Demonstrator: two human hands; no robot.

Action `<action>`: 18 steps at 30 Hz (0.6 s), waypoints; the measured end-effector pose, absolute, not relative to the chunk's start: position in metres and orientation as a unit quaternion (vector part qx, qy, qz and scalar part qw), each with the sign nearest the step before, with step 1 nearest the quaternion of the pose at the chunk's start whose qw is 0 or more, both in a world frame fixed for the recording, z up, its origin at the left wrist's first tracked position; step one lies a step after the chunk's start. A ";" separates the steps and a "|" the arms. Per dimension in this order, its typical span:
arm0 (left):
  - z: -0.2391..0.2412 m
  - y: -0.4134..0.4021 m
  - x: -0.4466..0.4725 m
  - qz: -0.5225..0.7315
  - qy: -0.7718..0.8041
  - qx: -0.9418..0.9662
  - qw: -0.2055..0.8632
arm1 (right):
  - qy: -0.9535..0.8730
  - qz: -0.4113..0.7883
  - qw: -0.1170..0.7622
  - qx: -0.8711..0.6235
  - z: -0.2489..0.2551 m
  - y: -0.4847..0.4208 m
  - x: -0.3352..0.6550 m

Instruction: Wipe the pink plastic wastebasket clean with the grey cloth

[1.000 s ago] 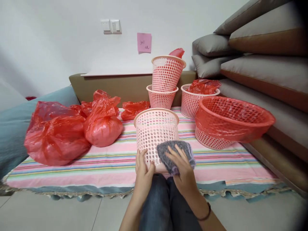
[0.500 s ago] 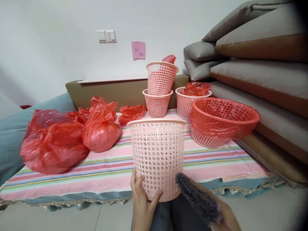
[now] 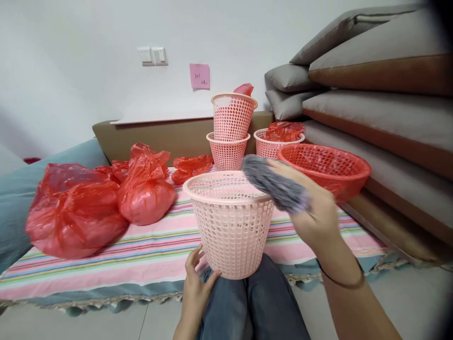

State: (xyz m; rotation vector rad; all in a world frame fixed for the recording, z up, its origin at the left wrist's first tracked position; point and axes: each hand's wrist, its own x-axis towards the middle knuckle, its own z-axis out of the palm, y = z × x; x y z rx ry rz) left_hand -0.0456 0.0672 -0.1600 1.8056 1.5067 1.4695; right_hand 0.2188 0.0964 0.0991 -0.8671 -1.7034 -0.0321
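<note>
A pale pink mesh basket (image 3: 231, 226) stands on my knees, tilted slightly toward me. My left hand (image 3: 196, 283) cups its lower left side with the fingers curled against the base. My right hand (image 3: 313, 215) is raised at the basket's right rim and grips a grey fuzzy cloth (image 3: 274, 184), which reaches over the rim's edge. The hand and cloth are blurred by motion.
On the striped bed cover (image 3: 141, 257) lie tied red plastic bags (image 3: 79, 208) at left. Behind stand stacked pink baskets (image 3: 230, 130), another pink basket with a red bag (image 3: 279, 139), and a wide red basket (image 3: 323, 167). Grey cushions (image 3: 371, 99) pile up at right.
The basket was lifted off the bed cover onto my knees. My right hand rose with the cloth from the basket's lower side up to its right rim.
</note>
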 end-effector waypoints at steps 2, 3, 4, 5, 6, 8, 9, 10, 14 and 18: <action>-0.152 0.070 -0.046 0.505 0.544 0.635 0.214 | -0.775 0.008 0.513 -0.371 0.108 0.127 0.203; -0.148 0.071 -0.047 0.502 0.550 0.626 0.233 | -0.788 0.031 0.483 -0.380 0.110 0.139 0.196; -0.144 0.072 -0.049 0.502 0.555 0.613 0.253 | -0.806 0.065 0.444 -0.386 0.111 0.147 0.191; -0.139 0.073 -0.051 0.506 0.559 0.597 0.274 | -0.820 0.096 0.407 -0.391 0.111 0.150 0.187; -0.132 0.074 -0.053 0.514 0.561 0.576 0.298 | -0.832 0.124 0.372 -0.392 0.111 0.149 0.184; -0.111 0.075 -0.057 0.538 0.559 0.522 0.354 | -0.847 0.157 0.328 -0.388 0.110 0.132 0.182; -0.097 0.074 -0.058 0.554 0.553 0.486 0.389 | -0.849 0.163 0.320 -0.386 0.108 0.118 0.184; -0.081 0.074 -0.059 0.573 0.551 0.441 0.417 | -0.848 0.163 0.324 -0.386 0.107 0.102 0.186; -0.014 0.060 -0.054 0.648 0.472 0.324 0.502 | -0.845 0.081 0.377 -0.370 0.087 0.032 0.200; 0.032 0.026 -0.041 0.674 0.436 0.364 0.473 | -0.817 -0.078 0.454 -0.347 0.040 -0.030 0.201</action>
